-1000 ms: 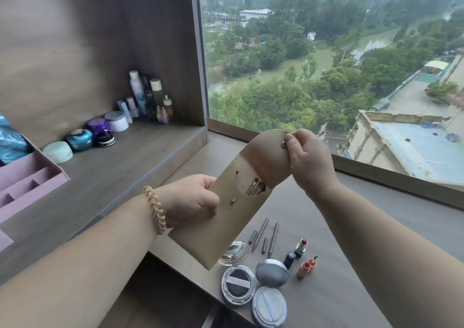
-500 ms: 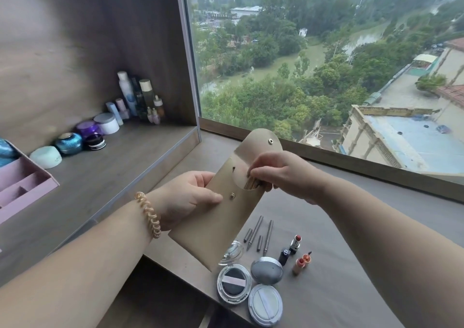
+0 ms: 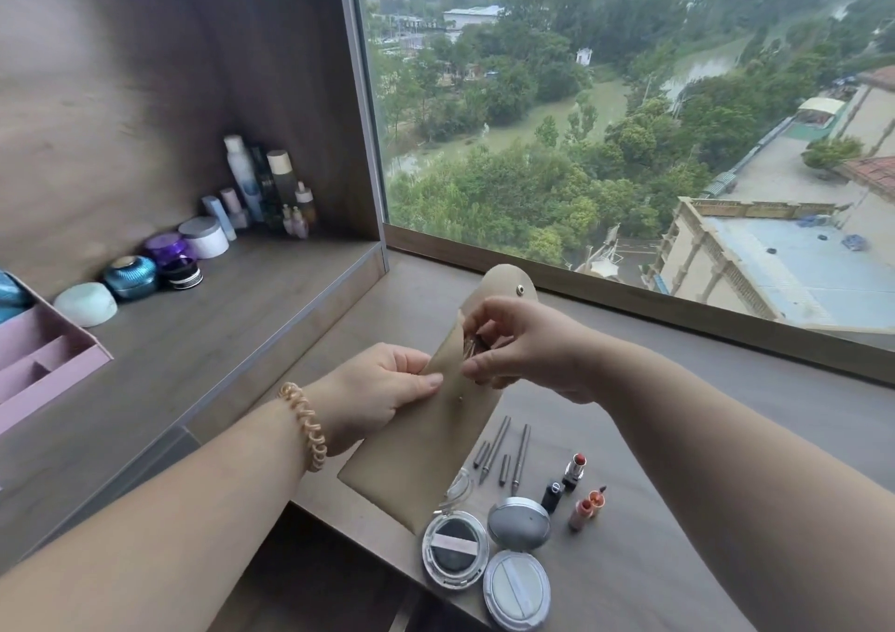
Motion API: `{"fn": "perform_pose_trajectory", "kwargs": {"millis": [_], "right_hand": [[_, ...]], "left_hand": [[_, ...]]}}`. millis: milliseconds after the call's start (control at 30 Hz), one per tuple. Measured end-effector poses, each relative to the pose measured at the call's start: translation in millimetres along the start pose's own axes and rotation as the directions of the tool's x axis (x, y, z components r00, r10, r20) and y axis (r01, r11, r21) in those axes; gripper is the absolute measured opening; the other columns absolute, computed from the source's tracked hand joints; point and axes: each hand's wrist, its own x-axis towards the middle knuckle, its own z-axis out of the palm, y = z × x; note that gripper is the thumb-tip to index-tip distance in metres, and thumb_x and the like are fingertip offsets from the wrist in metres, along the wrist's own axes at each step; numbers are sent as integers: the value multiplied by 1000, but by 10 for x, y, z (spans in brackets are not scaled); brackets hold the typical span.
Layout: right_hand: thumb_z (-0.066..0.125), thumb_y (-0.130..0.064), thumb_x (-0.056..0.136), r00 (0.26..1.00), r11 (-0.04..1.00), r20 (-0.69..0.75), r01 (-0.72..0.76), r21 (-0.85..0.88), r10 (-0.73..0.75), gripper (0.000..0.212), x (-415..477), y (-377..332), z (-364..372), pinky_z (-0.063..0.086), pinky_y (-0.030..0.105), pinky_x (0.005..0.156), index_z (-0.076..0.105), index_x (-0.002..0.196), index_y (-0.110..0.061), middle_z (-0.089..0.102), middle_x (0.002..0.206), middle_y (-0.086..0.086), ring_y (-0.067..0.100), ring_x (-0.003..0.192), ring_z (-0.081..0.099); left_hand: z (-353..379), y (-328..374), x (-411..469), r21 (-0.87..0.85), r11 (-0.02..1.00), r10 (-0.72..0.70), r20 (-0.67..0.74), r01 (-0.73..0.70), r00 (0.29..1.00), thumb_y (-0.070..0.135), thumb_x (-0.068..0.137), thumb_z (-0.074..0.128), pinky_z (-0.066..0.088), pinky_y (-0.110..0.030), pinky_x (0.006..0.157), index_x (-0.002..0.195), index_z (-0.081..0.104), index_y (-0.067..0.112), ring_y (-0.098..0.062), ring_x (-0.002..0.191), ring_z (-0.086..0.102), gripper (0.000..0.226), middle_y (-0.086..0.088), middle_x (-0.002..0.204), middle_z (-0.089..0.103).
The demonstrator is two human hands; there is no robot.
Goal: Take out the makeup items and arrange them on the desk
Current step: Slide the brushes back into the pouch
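Observation:
I hold a beige pouch (image 3: 416, 457) upright above the desk (image 3: 726, 438), its snap flap standing open at the top. My left hand (image 3: 382, 389) grips the pouch's left edge. My right hand (image 3: 523, 345) has its fingertips in the pouch mouth, pinching the thin metallic brush handles (image 3: 469, 346) that stick out there. On the desk below lie several slim pencils (image 3: 503, 452), an open red lipstick (image 3: 575, 470), two small orange lip tubes (image 3: 588, 505) and open cushion compacts (image 3: 484, 559).
A raised shelf (image 3: 203, 341) on the left carries jars (image 3: 169, 263), several bottles (image 3: 266, 186) in the corner and a pink organiser box (image 3: 43, 365). A large window (image 3: 629, 123) runs along the desk's far edge. The desk's front edge drops off just beneath the compacts.
My right hand let go of the flap, came down to the pouch mouth and closed its fingers on the brush handles. The pouch has tilted more upright.

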Motion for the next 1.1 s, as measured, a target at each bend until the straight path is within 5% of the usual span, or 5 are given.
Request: {"fn": "perform_pose_trajectory", "kwargs": {"millis": [133,367,933,1100], "right_hand": [[72,-9,81,1000,1000,-6,14,-15,-14,18,34,75,60,37,21,45,54,81,-12,54,65,3,14,55,54],[69,-2,82,995,980,-84,70,185,-55,21,101,161,158,41,15,46,59,67,-12,54,52,-7,5,46,51],[55,0,90,991,937,104,40,348,-81,37,117,184,104,39,17,50,57,58,-19,53,53,-7,7,49,48],[56,-3,89,995,938,57,57,343,-81,21,125,170,-18,42,19,50,55,70,-11,55,58,-1,11,52,51]], "left_hand": [[-20,-22,8,-20,1000,-8,20,8,1000,3,95,46,57,-27,60,97,67,-1,-19,65,69,21,-14,79,71],[-83,-7,5,3,1000,-6,24,6,1000,3,94,48,58,-29,66,98,67,-1,-21,69,68,20,-16,85,70],[-127,5,-75,-156,987,-16,114,34,993,4,86,56,57,-28,61,90,70,-1,-21,65,70,16,-17,81,72],[-125,33,-48,-136,990,-39,81,50,996,5,87,51,58,-29,62,96,67,-5,-22,66,70,21,-17,82,72]]}}
